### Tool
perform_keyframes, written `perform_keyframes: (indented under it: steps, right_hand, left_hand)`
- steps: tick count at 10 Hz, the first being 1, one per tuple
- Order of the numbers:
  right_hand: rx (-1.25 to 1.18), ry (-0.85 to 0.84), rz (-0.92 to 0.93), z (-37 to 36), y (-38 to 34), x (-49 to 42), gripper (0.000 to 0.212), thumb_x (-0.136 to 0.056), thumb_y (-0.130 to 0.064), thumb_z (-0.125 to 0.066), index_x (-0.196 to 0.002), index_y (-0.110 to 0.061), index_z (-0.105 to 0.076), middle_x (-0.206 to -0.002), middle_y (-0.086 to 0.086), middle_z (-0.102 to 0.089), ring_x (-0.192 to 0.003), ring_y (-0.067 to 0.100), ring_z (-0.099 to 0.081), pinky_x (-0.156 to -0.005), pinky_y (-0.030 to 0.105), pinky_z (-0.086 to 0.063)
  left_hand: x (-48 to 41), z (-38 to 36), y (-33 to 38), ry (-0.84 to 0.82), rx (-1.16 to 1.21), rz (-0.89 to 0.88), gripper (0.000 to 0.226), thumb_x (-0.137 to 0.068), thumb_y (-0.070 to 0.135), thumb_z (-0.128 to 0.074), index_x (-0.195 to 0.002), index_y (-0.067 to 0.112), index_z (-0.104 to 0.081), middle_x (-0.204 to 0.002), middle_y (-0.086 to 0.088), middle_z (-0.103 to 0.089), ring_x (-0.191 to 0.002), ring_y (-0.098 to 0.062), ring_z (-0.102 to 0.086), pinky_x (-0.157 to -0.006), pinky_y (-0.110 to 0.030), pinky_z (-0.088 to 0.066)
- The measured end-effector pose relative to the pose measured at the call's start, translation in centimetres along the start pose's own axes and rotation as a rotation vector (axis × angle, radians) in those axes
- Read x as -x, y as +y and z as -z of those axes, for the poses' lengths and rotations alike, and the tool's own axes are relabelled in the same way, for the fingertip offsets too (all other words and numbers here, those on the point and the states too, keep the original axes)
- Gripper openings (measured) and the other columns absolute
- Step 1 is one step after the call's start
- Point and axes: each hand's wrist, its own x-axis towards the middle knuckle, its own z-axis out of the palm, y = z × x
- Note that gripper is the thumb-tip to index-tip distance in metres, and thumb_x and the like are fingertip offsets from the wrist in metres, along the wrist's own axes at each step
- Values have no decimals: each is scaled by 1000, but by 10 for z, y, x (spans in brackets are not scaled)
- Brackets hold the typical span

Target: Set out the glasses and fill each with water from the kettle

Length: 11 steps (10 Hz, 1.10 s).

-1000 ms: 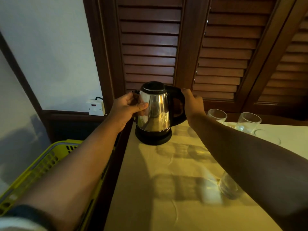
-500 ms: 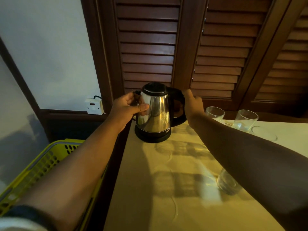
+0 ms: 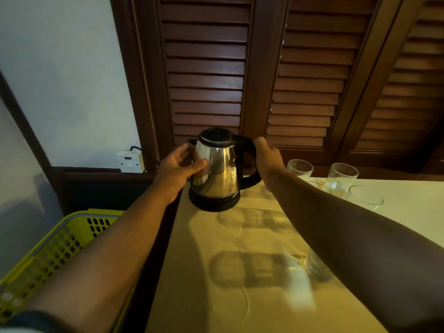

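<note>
Kettle point(image 3: 216, 169): left hand point(image 3: 179, 170) cupping steel body, right hand point(image 3: 266, 157) wrapped on handle. Lift straight off base; glasses point(image 3: 342, 176) right of kettle.

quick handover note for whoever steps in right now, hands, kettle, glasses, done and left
Left hand presses the body of the shiny steel kettle with black lid and handle; right hand grips its handle.
The kettle sits on its black base at the cream table's far left corner.
Clear glasses stand along the far edge, one nearer, under the right forearm.
Done: glasses set out.
Left: the pouring; fill levels unclear.
</note>
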Motion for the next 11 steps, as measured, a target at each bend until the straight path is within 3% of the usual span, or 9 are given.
perform_keyframes:
  steps: [1, 3, 4, 5, 8, 9, 10, 11]
  right_hand:
    - [29, 2, 10, -1, 1, 1, 59, -79, -62, -47, -111, -15, -64, -95, 10, -60, -88, 25, -57, -78, 41, -45]
    - [40, 12, 33, -4, 7, -4, 48, -88, -59, -41, -105, -17, -59, -99, 11, -58, -86, 23, -55, -78, 40, -45]
    - [11, 51, 6, -4, 13, -10, 45, -99, -57, -43, -114, -18, -60, -101, 9, -62, -90, 22, -60, -79, 39, -48]
    - [12, 94, -17, -6, 16, -13, 54, -100, -61, -43, -121, -15, -59, -104, 9, -64, -93, 22, -62, -73, 36, -46]
    - [32, 117, -50, -6, 15, -12, 70, -95, -70, -45, -133, -12, -54, -116, 14, -65, -100, 26, -66, -73, 37, -51]
    - [119, 141, -40, -8, 19, -7, 81, -91, -75, -44, -139, -10, -50, -123, 14, -62, -106, 29, -65, -78, 40, -54]
    - [216, 185, 24, -6, 19, 2, 75, -96, -64, -51, -148, -11, -39, -139, 17, -47, -125, 36, -52, -104, 54, -49]
    - [203, 204, 149, -6, 23, 30, 71, -97, -51, -59, -153, -14, -35, -148, 17, -39, -134, 37, -44, -112, 55, -43]
  left_hand:
    - [1, -2, 0, -12, 19, 2, 45, -90, 8, -71, -126, 31, -59, -127, 7, -66, -123, -13, -61, -104, -41, -52]
    - [0, 0, -2, 5, 15, 27, 65, -88, 11, -75, -148, 21, -50, -139, 0, -63, -130, -21, -59, -110, -50, -48]
    - [1, 0, -3, 2, 19, 31, 67, -88, 12, -74, -149, 20, -48, -141, -1, -61, -131, -22, -58, -111, -50, -48]
    - [2, -1, -2, 8, 11, 40, 67, -89, 12, -74, -150, 20, -48, -142, -2, -60, -131, -22, -58, -109, -48, -50]
    - [-1, 2, 0, 39, -78, 36, 71, -84, 19, -80, -148, 22, -49, -141, 0, -63, -129, -21, -61, -108, -51, -51]
    - [2, 1, -2, 96, -121, 27, 77, -80, 27, -84, -148, 24, -48, -138, 2, -64, -126, -20, -62, -105, -51, -53]
    - [6, 3, -2, 168, -169, 34, 89, -76, 35, -86, -152, 24, -40, -140, 1, -61, -125, -22, -61, -103, -51, -53]
    - [18, 7, -4, 187, -245, 20, 85, -83, 35, -80, -154, 23, -35, -141, -3, -59, -120, -20, -62, -100, -49, -55]
